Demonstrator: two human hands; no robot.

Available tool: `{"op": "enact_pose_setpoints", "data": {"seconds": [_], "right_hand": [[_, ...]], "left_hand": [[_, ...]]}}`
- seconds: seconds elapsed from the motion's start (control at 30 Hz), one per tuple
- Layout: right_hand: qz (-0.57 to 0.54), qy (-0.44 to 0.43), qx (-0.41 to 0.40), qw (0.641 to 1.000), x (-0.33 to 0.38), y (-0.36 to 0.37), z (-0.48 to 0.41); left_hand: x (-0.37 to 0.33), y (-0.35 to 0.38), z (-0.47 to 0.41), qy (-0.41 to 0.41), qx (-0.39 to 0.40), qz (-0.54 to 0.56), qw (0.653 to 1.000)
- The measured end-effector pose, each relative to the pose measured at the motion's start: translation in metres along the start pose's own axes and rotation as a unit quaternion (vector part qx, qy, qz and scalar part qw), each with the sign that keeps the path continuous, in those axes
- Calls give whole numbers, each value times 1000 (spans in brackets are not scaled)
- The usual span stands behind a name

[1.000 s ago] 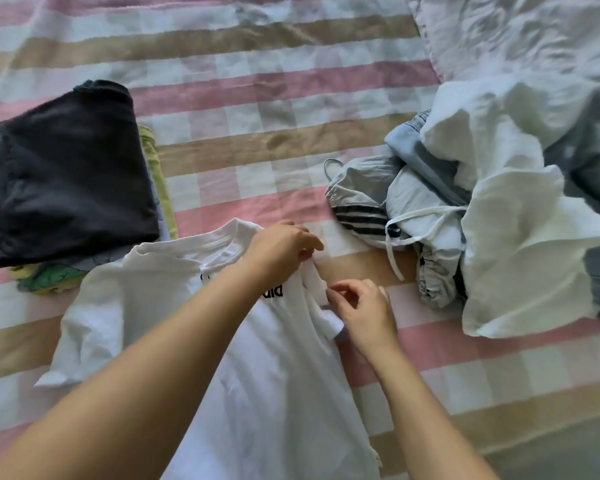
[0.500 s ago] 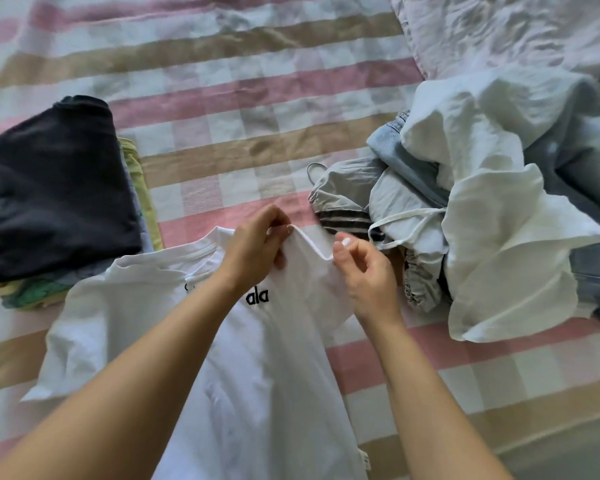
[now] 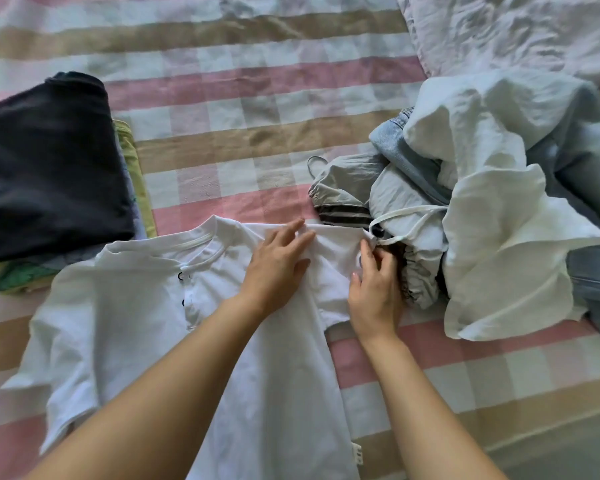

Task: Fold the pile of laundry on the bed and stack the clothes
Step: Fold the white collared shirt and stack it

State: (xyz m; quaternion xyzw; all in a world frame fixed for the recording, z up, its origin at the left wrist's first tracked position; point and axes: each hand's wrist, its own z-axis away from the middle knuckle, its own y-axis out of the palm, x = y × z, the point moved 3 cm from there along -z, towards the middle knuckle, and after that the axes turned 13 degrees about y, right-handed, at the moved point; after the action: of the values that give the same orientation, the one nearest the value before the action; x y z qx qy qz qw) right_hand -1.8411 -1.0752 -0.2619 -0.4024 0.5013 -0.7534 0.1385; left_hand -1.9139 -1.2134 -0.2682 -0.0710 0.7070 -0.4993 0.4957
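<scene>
Lying flat on the checked bed (image 3: 257,143), a white T-shirt (image 3: 136,306) is pressed by the straight-fingered left hand (image 3: 278,265); its sleeve is pinched by the right hand (image 3: 374,292), just beside the unfolded pile (image 3: 482,209). A folded stack (image 3: 49,168) lies nearby.

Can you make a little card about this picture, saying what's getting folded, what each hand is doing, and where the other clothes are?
Being folded: white short-sleeved t-shirt, lying spread on the bed
Left hand: fingers straight, pressing the shirt near its shoulder
Right hand: pinching the sleeve's edge
Done: stack of folded clothes, dark one on top, at the left
Still to fold: crumpled pile of white and pale blue clothes, at the right
Underneath: pink, beige and white checked bed cover
</scene>
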Motion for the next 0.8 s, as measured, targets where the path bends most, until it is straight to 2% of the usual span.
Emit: {"op": "enact_pose_setpoints", "data": {"seconds": [0.07,0.13,0.27,0.37,0.43,0.5,0.63,0.73,0.8], "right_hand": [[-24,-26,-36,999,-3,-2,9],[0,-33,-53,998,-7,-2,17],[55,36,-33,997,-13,1,22],[6,35,-41,999,0,-2,41],[-51,-15,-49,997,23,-1,68],[-97,-80,-11,992,52,9,102],[-143,-159,127,969,116,48,168],[-134,-182,186,956,149,75,202],[-118,-192,211,951,161,90,221]], "left_hand": [[-2,-1,8,2,2,-11,1000],[-4,-11,18,-12,-52,20,998],[1,-42,49,-50,-179,49,981],[14,-70,92,-83,-269,62,957],[26,-86,129,-118,-320,74,937],[39,-99,164,-157,-359,84,916],[71,-122,232,-237,-414,101,873],[94,-131,264,-291,-409,80,861],[111,-132,280,-336,-377,83,859]]}}
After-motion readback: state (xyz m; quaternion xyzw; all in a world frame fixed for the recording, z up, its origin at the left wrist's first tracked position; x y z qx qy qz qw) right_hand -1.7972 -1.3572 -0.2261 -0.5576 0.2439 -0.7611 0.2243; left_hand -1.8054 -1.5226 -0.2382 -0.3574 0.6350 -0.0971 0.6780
